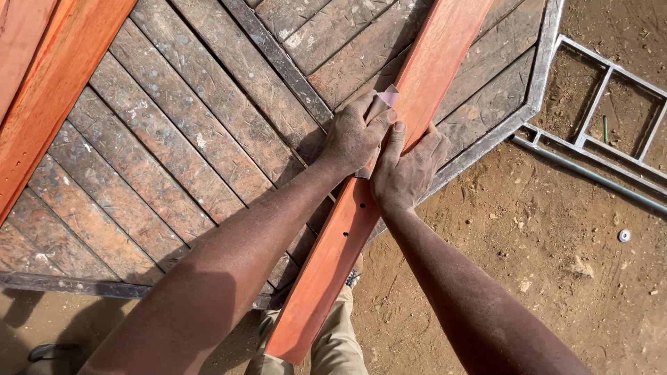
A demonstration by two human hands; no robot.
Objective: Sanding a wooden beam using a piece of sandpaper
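Long reddish-orange wooden plank (389,173) on slatted bench (174,139), long axis near-left to far-right. Left hand (354,132) clamped on pink sandpaper scrap (389,96); right hand (406,167) flat, pressing plank.

Your left hand (356,132) lies knuckles up, fingers curled toward one o'clock, seemingly pinching. Your right hand (406,167) presses flat just beside it at four o'clock, thumbs touching. Both forearms stretch out nearly straight.

Outdoor carpentry yard; bare dirt ground (542,243) at 4 o'clock; scarred plank counter (174,139) at 10; metal frame (611,118) at 2.
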